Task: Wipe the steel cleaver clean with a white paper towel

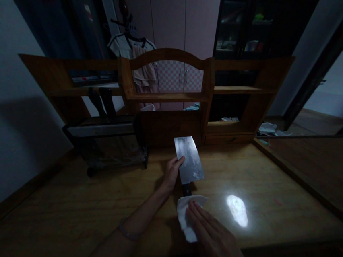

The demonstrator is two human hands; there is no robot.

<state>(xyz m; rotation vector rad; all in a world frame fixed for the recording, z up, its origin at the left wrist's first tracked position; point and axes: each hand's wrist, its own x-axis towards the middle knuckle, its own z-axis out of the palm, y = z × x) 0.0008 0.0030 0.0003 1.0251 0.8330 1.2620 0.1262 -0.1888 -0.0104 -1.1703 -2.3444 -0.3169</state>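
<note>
A steel cleaver [189, 159] with a dark handle lies flat on the wooden desk [76, 210], blade pointing away from me. My left hand [172, 173] rests at the blade's left edge, fingers stretched against the metal. My right hand [210, 232] lies flat, fingers together, pressing a white cloth [184, 216] over the handle end of the cleaver. Most of the handle is hidden under the cloth.
A dark knife rack [106, 145] with two knife handles stands at the back left. A wooden shelf unit [171, 96] runs along the desk's far edge. A bright light reflection [237, 210] shines on the desk right of my hands. Clothes hang behind.
</note>
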